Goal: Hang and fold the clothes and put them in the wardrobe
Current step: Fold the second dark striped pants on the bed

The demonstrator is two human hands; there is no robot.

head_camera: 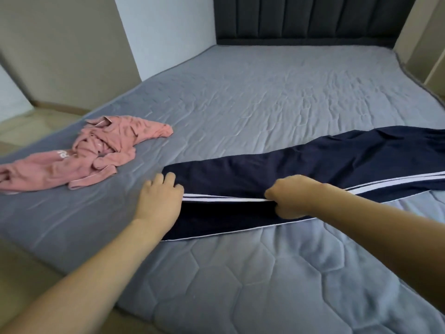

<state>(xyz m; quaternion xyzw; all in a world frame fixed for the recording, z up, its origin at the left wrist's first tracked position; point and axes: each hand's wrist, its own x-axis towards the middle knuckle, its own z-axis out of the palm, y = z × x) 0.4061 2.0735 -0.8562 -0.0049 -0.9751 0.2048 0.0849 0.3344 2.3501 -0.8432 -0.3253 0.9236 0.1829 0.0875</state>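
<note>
Navy track trousers with white side stripes lie stretched across the grey bed, running from the middle out past the right edge of view. My left hand rests at the trousers' left end, fingers curled over the cloth edge. My right hand is closed on the striped seam near the middle, pinching the fabric. A crumpled pink garment with white lettering lies apart on the bed's left side.
A dark padded headboard stands at the far end of the bed. Beige wall panels and floor run along the left side. A pale cabinet edge shows at the far right. No wardrobe is in view.
</note>
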